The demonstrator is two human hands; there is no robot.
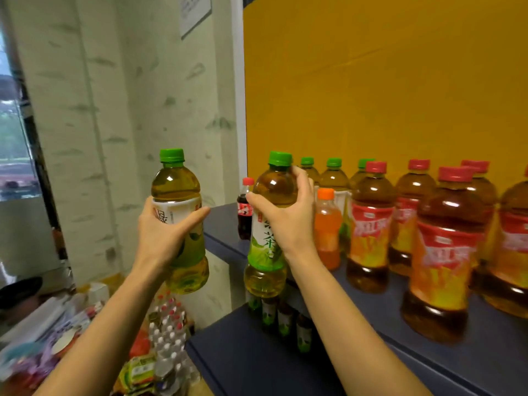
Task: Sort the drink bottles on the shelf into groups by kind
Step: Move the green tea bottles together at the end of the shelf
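- Head view: my landmark is the small dark cola bottle with a red cap (pixel 245 212), upright at the left end of the dark blue shelf board (pixel 221 222).
- The left hand (pixel 163 232) has fingers and thumb curled round the label band of a green-capped clear plastic tea bottle (pixel 175 181). It holds the bottle upright in the air left of the cola bottle, off the board.
- The right hand (pixel 288 215) grips a second green-capped plastic tea bottle (pixel 265 252) round its shoulder. This bottle hangs just in front of the cola bottle, its base below the board's edge.
- Right of the cola bottle stand a small orange soda bottle with an orange cap (pixel 327 224), a back row of green-capped tea bottles (pixel 333 178), then large red-capped, red-labelled bottles (pixel 368 224).
- My worry: that high shoulder grip may slip under a full bottle's weight.
- Going in, the base could catch the board's edge, or either bottle could topple the cola bottle or the orange one, since the gap looks tight.
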